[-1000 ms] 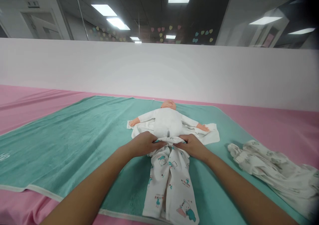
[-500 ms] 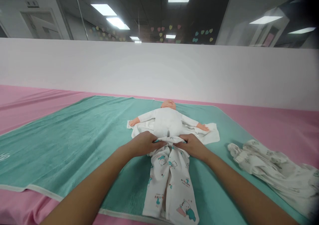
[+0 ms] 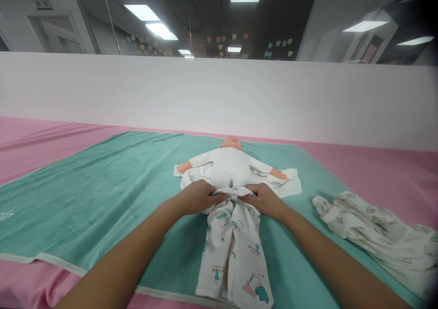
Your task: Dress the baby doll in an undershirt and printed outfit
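A baby doll [image 3: 230, 165] with a white cloth body lies on its back, arms spread and head toward the wall. White baby pants [image 3: 236, 245] with a printed animal pattern lie over its lower body, legs toward me. My left hand [image 3: 200, 197] grips the waistband on the left, thumb on top. On the other side my right hand [image 3: 263, 200] pinches the same waistband. Both hands are closed on the fabric, close together near the doll's crotch. The doll's legs are hidden; whether they are inside the pants I cannot tell.
A white garment [image 3: 289, 183] is spread beneath the doll. Crumpled printed baby clothes [image 3: 379, 236] lie at the right. Under everything is a teal blanket [image 3: 102, 199] on a pink sheet [image 3: 386, 177]. A low white wall [image 3: 212, 95] with glass above stands behind.
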The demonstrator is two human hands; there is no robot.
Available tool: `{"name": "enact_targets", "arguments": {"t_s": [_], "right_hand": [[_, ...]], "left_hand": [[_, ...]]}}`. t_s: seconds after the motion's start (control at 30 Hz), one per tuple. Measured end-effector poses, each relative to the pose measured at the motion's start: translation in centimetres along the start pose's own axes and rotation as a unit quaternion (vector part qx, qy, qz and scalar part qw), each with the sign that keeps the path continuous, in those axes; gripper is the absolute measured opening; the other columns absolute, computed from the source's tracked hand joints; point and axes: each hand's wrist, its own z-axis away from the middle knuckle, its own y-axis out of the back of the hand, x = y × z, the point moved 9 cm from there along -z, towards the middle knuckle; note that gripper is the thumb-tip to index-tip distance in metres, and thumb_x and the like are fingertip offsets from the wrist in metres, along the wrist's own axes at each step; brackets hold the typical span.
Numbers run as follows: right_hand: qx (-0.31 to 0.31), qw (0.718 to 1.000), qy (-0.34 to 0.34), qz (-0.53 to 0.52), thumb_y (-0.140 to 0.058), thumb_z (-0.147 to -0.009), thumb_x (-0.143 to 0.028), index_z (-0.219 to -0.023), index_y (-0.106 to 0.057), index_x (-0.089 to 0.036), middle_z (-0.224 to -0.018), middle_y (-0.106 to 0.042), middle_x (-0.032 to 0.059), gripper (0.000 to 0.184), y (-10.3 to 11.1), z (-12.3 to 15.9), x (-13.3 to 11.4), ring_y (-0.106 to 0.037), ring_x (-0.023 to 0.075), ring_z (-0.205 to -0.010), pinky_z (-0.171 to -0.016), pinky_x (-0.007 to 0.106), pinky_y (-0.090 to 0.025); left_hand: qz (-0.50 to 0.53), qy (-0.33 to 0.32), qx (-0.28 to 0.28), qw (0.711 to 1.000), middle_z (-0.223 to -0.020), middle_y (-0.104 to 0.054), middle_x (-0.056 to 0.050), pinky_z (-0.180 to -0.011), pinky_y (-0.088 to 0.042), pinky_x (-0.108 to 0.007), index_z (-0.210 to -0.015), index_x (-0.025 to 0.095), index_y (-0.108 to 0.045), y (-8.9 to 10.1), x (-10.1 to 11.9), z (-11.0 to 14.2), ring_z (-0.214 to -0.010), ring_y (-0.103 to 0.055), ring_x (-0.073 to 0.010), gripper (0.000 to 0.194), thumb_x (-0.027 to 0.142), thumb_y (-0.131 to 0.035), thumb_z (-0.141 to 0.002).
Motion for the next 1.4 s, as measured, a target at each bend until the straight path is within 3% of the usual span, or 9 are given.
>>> {"name": "enact_targets", "arguments": {"t_s": [0.33,0.47,0.57,0.73,0.83,1.07,1.2,1.4], "right_hand": [[-0.007,1.000,0.013,0.013,-0.051,-0.076,-0.048,-0.065,-0.057,-0.016,-0.059,-0.046,-0.0028,0.034,-0.1,-0.1,0.0,-0.037,0.0105,-0.055,-0.050,0.022,-0.028],[0.000,0.996,0.065,0.053,-0.049,-0.078,-0.041,-0.061,-0.054,-0.016,-0.059,-0.048,-0.0029,0.031,-0.1,0.1,-0.8,-0.039,0.0106,-0.056,-0.053,0.022,-0.028],[0.009,0.989,0.101,0.107,-0.050,-0.078,-0.037,-0.058,-0.051,-0.016,-0.058,-0.049,-0.0033,0.029,-0.2,0.3,-1.5,-0.041,0.0105,-0.056,-0.054,0.022,-0.028],[0.042,0.979,0.120,0.158,-0.053,-0.072,-0.023,-0.061,-0.050,-0.018,-0.062,-0.053,-0.0028,0.013,0.3,0.7,-2.5,-0.045,0.0115,-0.059,-0.058,0.023,-0.030],[0.046,0.983,0.125,0.124,-0.054,-0.070,-0.018,-0.069,-0.055,-0.019,-0.071,-0.057,-0.0021,0.002,0.4,0.7,-2.8,-0.048,0.0126,-0.065,-0.060,0.023,-0.032],[0.011,0.993,0.096,0.065,-0.054,-0.069,-0.020,-0.070,-0.055,-0.019,-0.069,-0.056,-0.0024,0.002,0.1,0.4,-2.0,-0.048,0.0131,-0.064,-0.057,0.023,-0.033],[0.017,0.992,0.098,0.077,-0.054,-0.066,-0.016,-0.067,-0.053,-0.018,-0.068,-0.055,-0.0031,0.003,0.1,0.5,-2.1,-0.046,0.0123,-0.064,-0.057,0.023,-0.031],[0.022,0.990,0.108,0.085,-0.052,-0.064,-0.014,-0.065,-0.050,-0.018,-0.065,-0.053,-0.0038,0.005,0.1,0.5,-2.3,-0.044,0.0112,-0.062,-0.055,0.022,-0.029]], "left_hand": [[0.012,-0.016,0.021,1.000,-0.047,-0.028,0.004,-0.046,-0.013,-0.027,-0.053,0.017,-0.029,0.6,0.8,0.1,-0.045,-0.021,-0.0075,0.051,0.058,-0.039,-0.081],[0.007,-0.042,0.046,0.998,-0.044,-0.026,0.004,-0.046,-0.012,-0.027,-0.048,0.016,-0.026,0.5,1.1,0.2,-0.045,-0.021,-0.0069,0.054,0.057,-0.042,-0.079],[0.070,-0.043,0.043,0.996,-0.046,-0.026,0.004,-0.046,-0.013,-0.027,-0.047,0.016,-0.027,0.4,1.1,0.2,-0.046,-0.021,-0.0065,0.053,0.055,-0.047,-0.077],[0.232,0.004,-0.092,0.968,-0.052,-0.027,0.005,-0.046,-0.015,-0.025,-0.051,0.015,-0.043,-0.4,1.2,0.7,-0.049,-0.021,-0.0066,0.046,0.055,-0.058,-0.069],[0.237,-0.003,-0.160,0.958,-0.055,-0.034,0.005,-0.048,-0.019,-0.024,-0.058,0.015,-0.052,-0.5,1.7,1.3,-0.051,-0.027,-0.0073,0.038,0.050,-0.064,-0.065],[0.255,-0.032,-0.278,0.926,-0.068,-0.058,0.002,-0.056,-0.037,-0.021,-0.074,0.018,-0.063,-1.7,2.3,2.2,-0.062,-0.050,-0.0117,0.023,0.036,-0.071,-0.063],[0.292,-0.071,-0.343,0.890,-0.081,-0.065,0.000,-0.065,-0.046,-0.025,-0.086,0.019,-0.064,-2.7,3.2,2.9,-0.073,-0.057,-0.0161,0.033,0.029,-0.076,-0.058],[0.351,-0.103,-0.405,0.838,-0.089,-0.066,-0.004,-0.075,-0.050,-0.031,-0.092,0.015,-0.063,-4.4,3.9,3.4,-0.084,-0.059,-0.0213,0.041,0.032,-0.077,-0.058]]}}
